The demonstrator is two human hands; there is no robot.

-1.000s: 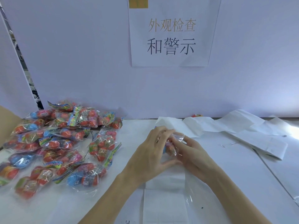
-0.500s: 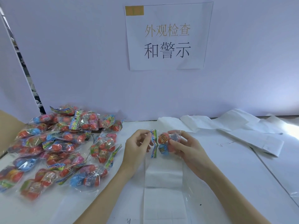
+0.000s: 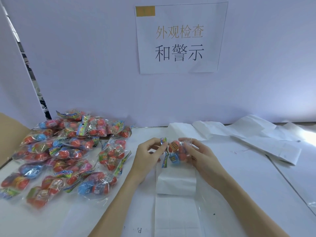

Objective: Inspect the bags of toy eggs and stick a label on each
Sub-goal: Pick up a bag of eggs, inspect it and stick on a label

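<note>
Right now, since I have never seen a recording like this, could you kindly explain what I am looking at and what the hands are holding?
There is no machine: one camera worn on a person's head looks forward and down at their two bare hands. The left hand pinches the printed header strip of a small clear bag of toy eggs, and the right hand grips its other side, holding it up for inspection. On the white table, to the left, lies a pile of similar bags. A strip of white label sheets lies under the hands, more crumpled white paper to the right. A printed sign hangs on the wall.
</note>
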